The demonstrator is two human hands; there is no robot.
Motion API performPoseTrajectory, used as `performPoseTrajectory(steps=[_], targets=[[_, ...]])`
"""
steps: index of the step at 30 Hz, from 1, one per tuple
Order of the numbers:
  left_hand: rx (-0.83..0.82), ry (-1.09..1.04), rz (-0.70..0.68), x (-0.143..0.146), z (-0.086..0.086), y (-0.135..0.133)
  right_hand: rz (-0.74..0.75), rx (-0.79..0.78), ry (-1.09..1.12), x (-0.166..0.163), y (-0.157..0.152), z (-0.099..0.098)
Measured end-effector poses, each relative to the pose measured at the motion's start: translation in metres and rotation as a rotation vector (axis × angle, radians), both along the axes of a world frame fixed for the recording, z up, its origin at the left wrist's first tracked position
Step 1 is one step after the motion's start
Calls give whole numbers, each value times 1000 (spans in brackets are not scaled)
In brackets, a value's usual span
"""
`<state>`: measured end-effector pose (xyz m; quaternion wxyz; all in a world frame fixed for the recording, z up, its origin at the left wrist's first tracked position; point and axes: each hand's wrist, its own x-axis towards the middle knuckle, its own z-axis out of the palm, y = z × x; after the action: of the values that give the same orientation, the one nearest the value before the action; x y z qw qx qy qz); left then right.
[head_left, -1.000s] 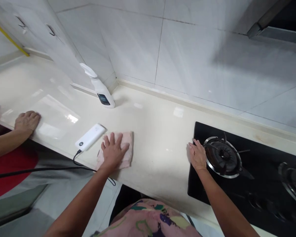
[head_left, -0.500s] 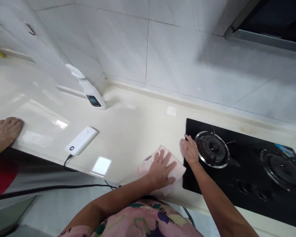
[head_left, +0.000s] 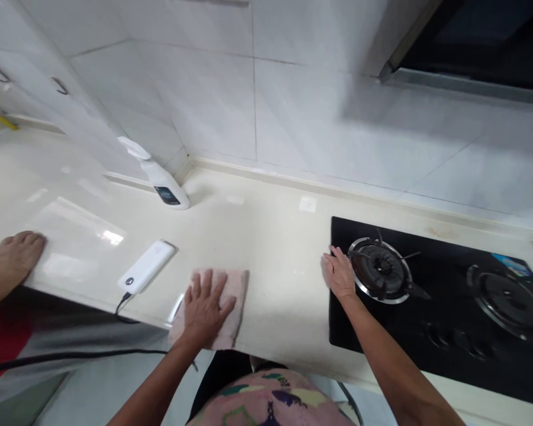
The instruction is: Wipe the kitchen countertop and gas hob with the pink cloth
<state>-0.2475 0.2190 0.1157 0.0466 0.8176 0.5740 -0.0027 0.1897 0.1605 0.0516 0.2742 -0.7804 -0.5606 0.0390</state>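
My left hand point(head_left: 205, 313) lies flat on a folded pale pink cloth point(head_left: 234, 307), fingers spread, pressing it against the cream countertop point(head_left: 275, 296) near the front edge. The cloth pokes out past the palm on both sides. Resting on the left edge of a black gas stove point(head_left: 408, 331) is my right hand point(head_left: 340, 273); its fingers are stretched out and hold nothing. Just beyond those fingertips sits the near burner point(head_left: 382, 264).
A white power bank point(head_left: 146, 266) with a black cable lies left of the cloth. Behind it stands a white spray bottle point(head_left: 160, 183) by the corner. Another person's hand point(head_left: 18, 257) rests on the counter at far left. A dark range hood point(head_left: 475, 47) hangs upper right.
My left hand has slid the cloth left along the counter, away from the stove toward the power bank. My right hand has stayed on the stove's edge. The view has tilted slightly upward.
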Motion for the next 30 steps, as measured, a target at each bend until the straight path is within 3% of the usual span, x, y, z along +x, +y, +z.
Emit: performPoseTrajectory(steps=[4, 7, 10, 14, 17, 20, 24, 26, 30], targets=[[35, -25, 83, 20, -7, 9, -47, 39, -23, -3, 7, 5], [41, -75, 27, 55, -14, 17, -109, 86, -33, -19, 15, 16], [27, -136, -116, 97, -17, 29, -116, 136, -46, -70, 17, 30], [-44, -252, -261, 133, -22, 46, 96, 167, -65, -170, -1, 37], [-104, -408, -363, 124, -31, 65, 149, 110, -72, -212, -23, 33], [-40, -566, -399, 90, -40, 87, 123, -24, -80, -216, -27, 37], [128, -531, -221, 54, -46, 109, 7, -217, -28, -216, 9, 59], [157, -500, -162, 49, -47, 116, 38, -281, -28, -226, 31, 65], [220, -494, -136, 48, -50, 122, 130, -286, -55, -237, 46, 52]])
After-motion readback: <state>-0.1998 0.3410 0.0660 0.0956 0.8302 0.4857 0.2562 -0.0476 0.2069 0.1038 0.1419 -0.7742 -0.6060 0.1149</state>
